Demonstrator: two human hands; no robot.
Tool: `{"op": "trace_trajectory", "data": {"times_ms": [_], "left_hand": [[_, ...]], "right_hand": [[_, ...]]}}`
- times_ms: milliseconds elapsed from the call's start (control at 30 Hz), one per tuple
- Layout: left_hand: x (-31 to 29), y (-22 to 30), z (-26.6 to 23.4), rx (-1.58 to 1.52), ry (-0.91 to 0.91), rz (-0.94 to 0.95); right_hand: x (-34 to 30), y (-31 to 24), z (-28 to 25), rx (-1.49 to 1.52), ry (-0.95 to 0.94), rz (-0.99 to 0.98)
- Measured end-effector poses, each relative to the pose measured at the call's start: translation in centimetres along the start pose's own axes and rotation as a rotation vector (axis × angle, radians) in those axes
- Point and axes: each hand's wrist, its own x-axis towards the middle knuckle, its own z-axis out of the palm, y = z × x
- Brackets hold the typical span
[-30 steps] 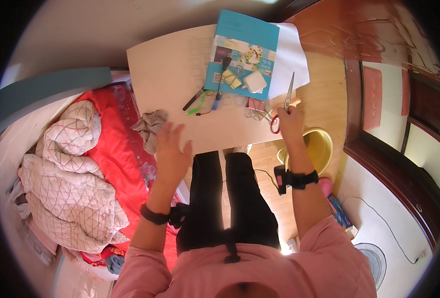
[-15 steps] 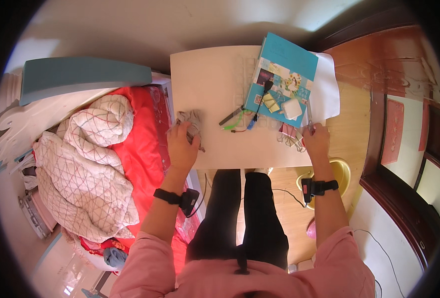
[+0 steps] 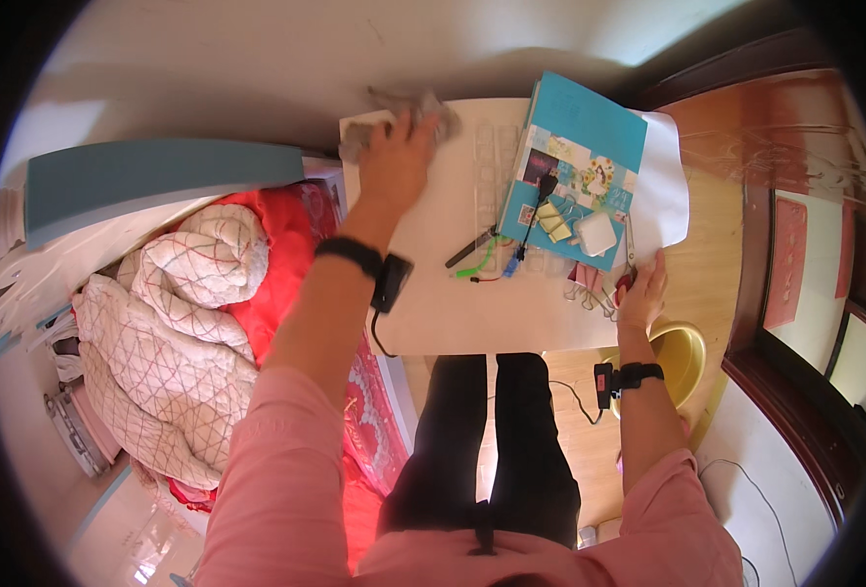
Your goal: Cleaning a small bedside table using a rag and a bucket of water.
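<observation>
My left hand presses a crumpled grey cloth onto the far left corner of the white table. The cloth is blurred by motion and bunches out around my fingers. At the table's right edge rests my right hand, fingers stretched out and holding nothing that I can see. Right beside it lie scissors with dark red handles. A teal book carries a white square adapter, yellow binder clips and part of a black cable.
Near the book are a black pen-like stick, a green cable, pink binder clips and a clear plastic tray. A bed with a quilt stands left. A yellow basin is on the floor at right.
My left hand has carried the cloth from the table's near left side up to its far left corner. My right hand has shifted slightly, its fingers now stretched out beside the scissors.
</observation>
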Motion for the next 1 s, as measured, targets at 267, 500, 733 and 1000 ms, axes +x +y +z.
{"op": "trace_trajectory", "data": {"times_ms": [267, 500, 733, 1000], "left_hand": [[-13.6, 0.9, 0.8, -0.032, 0.144, -0.168], [-4.2, 1.6, -0.6, -0.072, 0.063, 0.059], [-2.0, -4.5, -0.4, 0.165, -0.022, -0.376], [-11.0, -2.4, -6.8, -0.149, -0.063, -0.492]], "right_hand": [[-0.8, 0.1, 0.5, -0.148, 0.112, -0.079], [-0.3, 0.7, 0.1, -0.224, 0.122, -0.108], [-0.3, 0.5, 0.0, -0.215, 0.161, -0.138], [-0.1, 0.9, 0.1, -0.292, 0.178, -0.12]]}}
